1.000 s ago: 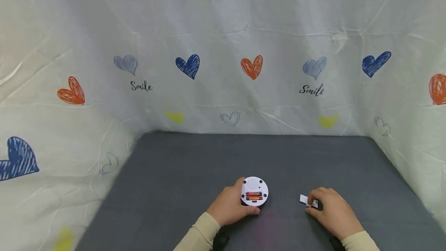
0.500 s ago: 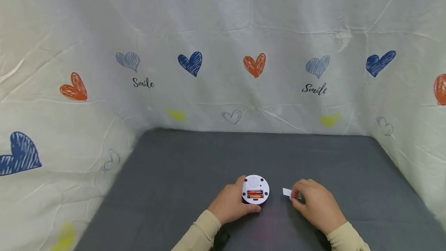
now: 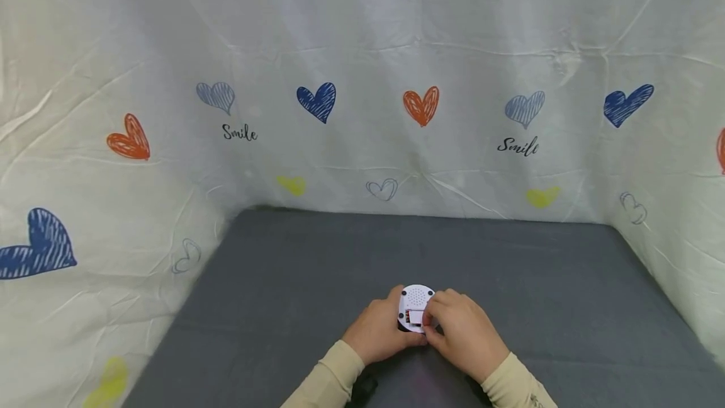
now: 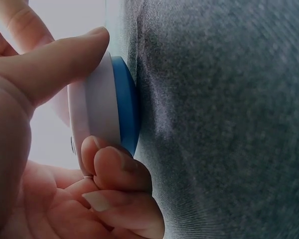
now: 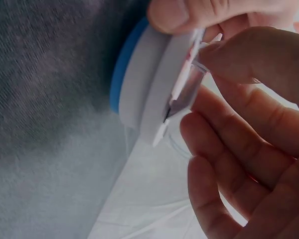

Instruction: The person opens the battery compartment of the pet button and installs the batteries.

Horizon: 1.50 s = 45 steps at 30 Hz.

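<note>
A round white battery device [image 3: 416, 296] lies with its underside up, showing speaker holes and dark feet. Its blue face [image 4: 126, 102] is turned down to the cloth. My left hand [image 3: 376, 331] grips the rim from the left, thumb on the near side and curled fingers on the far side. My right hand [image 3: 467, 337] pinches a small white battery cover [image 3: 415, 317] over the battery compartment. Part of a red battery shows at the cover's left end. In the right wrist view the cover [image 5: 190, 89] stands tilted at the underside; whether it is seated I cannot tell.
Dark grey cloth [image 3: 317, 257] covers the table. A white curtain [image 3: 362, 143] printed with hearts and "Smile" encloses the back and both sides.
My right hand has moved left, bringing the battery cover from the right onto the device's underside, over the batteries. The left hand keeps its grip in about the same place.
</note>
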{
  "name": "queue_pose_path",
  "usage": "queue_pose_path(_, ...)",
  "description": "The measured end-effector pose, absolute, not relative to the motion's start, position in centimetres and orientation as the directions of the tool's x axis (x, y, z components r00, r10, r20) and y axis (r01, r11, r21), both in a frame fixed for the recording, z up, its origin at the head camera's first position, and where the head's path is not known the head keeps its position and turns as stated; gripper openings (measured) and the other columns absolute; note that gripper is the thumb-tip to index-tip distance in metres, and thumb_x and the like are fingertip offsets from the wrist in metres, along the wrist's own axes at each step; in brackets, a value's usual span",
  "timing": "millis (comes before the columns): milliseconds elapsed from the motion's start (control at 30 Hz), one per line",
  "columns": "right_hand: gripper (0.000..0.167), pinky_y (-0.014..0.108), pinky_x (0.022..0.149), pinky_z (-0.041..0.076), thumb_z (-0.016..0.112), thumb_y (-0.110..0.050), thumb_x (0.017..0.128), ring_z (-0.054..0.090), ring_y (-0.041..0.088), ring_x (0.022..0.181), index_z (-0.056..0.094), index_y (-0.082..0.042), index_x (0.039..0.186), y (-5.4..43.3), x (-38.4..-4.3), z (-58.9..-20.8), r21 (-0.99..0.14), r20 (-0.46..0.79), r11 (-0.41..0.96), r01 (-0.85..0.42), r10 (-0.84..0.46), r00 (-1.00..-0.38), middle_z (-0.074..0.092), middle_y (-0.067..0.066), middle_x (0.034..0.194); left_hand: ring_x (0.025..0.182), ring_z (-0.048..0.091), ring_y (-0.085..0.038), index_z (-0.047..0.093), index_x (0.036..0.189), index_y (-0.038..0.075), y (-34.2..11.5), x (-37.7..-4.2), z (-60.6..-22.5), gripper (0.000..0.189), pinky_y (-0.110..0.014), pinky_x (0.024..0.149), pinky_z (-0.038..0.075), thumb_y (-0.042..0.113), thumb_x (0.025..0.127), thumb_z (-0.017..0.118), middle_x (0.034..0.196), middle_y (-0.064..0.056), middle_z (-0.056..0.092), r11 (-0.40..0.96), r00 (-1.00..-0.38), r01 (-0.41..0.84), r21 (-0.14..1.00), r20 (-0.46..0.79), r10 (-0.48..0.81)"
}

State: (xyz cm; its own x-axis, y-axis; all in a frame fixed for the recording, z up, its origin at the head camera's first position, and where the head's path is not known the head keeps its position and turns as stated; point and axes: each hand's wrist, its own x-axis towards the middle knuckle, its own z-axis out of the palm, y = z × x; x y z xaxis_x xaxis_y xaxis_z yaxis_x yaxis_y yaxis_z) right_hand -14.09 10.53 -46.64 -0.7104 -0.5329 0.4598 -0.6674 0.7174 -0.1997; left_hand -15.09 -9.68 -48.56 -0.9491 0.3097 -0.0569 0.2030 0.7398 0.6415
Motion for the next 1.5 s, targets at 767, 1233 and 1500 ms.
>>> queue_pose_path(767, 0.029, 0.03, 0.07, 0.045, 0.098, -0.014, 0.073, 0.055, 0.009, 0.08, 0.07, -0.02, 0.079, 10.3, -14.0, -47.7, -0.163, 0.533, 0.743, -0.649, -0.487, -0.692, 0.06, -0.009, 0.084, 0.075, 0.062, -0.009, 0.054, 0.144, 0.004, -9.3, -15.0, -48.3, 0.089, -0.03, 0.068, 0.051, 0.049, 0.079, 0.094, 0.102, -0.007, 0.077, 0.738, -0.947, 0.236, 0.633, -0.02, 0.32)
queue_pose_path(1233, 0.023, 0.028, 0.069, 0.044, 0.096, -0.024, 0.082, 0.049, 0.009, 0.078, 0.074, -0.02, 0.089, 10.9, -14.3, -47.5, -0.366, 0.423, 0.788, -0.495, -0.333, -0.843, 0.06, -0.007, 0.084, 0.087, 0.07, -0.014, 0.05, 0.152, 0.003, -9.2, -15.2, -47.9, 0.096, -0.036, 0.075, 0.056, 0.045, 0.079, 0.096, 0.115, -0.013, 0.078, 0.755, -0.947, 0.21, 0.621, -0.063, 0.316)
queue_pose_path(1500, 0.058, 0.031, 0.061, 0.045, 0.089, -0.033, 0.09, 0.054, 0.006, 0.064, 0.07, -0.001, 0.134, 11.4, -14.6, -47.2, -0.543, 0.129, 0.807, -0.234, -0.195, -0.972, 0.064, -0.008, 0.073, 0.1, 0.075, -0.019, 0.048, 0.156, 0.004, -9.3, -15.2, -48.4, 0.102, -0.04, 0.083, 0.059, 0.043, 0.076, 0.099, 0.124, -0.015, 0.078, 0.747, -0.946, 0.202, 0.633, -0.073, 0.317)
